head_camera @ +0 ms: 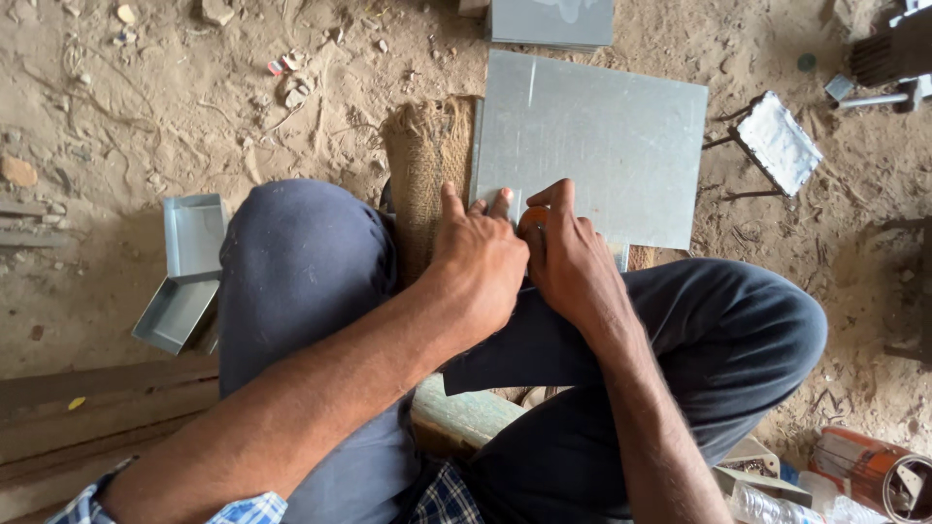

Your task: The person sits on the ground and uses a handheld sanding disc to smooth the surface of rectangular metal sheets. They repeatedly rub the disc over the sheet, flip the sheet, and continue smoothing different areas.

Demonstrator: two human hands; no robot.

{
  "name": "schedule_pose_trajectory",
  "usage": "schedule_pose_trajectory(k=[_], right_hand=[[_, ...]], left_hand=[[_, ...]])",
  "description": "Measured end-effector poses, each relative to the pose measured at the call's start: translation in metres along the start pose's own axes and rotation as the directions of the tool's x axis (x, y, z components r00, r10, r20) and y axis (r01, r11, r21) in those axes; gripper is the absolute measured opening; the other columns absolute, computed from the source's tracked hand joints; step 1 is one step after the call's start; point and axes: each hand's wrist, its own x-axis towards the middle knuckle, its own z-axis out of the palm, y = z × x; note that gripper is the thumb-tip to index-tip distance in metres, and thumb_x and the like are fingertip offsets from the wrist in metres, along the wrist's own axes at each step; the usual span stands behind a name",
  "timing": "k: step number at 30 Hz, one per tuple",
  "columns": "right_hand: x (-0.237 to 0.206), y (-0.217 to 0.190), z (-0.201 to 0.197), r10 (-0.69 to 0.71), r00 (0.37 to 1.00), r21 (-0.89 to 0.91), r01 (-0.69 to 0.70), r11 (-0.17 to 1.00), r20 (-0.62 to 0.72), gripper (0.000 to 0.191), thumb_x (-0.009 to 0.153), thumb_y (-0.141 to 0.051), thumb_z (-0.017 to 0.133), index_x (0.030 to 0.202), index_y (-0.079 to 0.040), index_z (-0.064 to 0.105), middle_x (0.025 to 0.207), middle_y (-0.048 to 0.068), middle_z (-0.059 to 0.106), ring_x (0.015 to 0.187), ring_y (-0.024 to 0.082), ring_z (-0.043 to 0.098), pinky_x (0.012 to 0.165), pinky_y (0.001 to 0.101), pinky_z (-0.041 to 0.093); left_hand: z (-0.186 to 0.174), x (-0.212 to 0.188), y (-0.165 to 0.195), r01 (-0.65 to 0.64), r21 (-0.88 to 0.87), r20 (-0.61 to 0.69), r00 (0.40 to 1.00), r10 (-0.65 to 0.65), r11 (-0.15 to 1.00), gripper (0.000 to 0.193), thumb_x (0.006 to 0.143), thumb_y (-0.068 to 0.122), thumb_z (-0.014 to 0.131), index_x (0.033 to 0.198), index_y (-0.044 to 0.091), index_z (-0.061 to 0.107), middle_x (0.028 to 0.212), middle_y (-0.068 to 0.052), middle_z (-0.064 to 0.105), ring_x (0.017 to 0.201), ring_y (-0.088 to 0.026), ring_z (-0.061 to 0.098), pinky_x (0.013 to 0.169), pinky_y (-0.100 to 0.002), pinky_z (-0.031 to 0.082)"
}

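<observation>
The flat grey galvanised metal sheet point(592, 146) lies on the sandy floor point(146, 107), its near edge at the person's knees and overlapping a strip of brown burlap point(427, 155). It looks thin, stiff, light and sharp-edged, best gripped along an edge. Its long axis runs left-right, slightly skewed. The left hand point(476, 262) presses spread fingers on the near edge; the right hand point(573, 262) pinches a small orange tool point(532, 219).

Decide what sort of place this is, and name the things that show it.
Probably an informal sheet-metal workshop on bare ground: a flat metal sheet lies on burlap sacking, with folded metal trays on the sandy floor.
</observation>
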Motion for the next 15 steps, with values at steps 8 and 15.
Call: schedule_pose_trajectory(k=[8,15], right_hand=[[0.015,0.013,-0.001,0.208,0.967,0.210,-0.174,0.962,-0.150,0.026,0.104,-0.002,0.052,0.128,0.001,0.042,0.089,0.025,0.073,0.060,0.030,0.074,0.050,0.0395,0.057],[0.031,0.018,0.008,0.172,0.979,0.167,-0.153,0.974,-0.108,0.026,0.104,0.000,0.052,0.128,0.001,0.041,0.084,0.023,0.073,0.058,0.031,0.072,0.050,0.0414,0.055]], left_hand=[[0.004,-0.005,-0.005,-0.017,-0.008,0.008,1.000,0.017,1.000,0.072,0.082,0.024,0.079,0.143,0.000,0.051,0.169,-0.019,-0.001,0.152,-0.036,0.019,0.114,-0.073,0.014],[-0.012,-0.010,-0.003,-0.005,-0.013,0.114,0.993,0.006,1.000,0.069,0.083,0.029,0.082,0.142,0.005,0.057,0.172,-0.019,-0.001,0.154,-0.037,0.019,0.117,-0.074,0.014]])
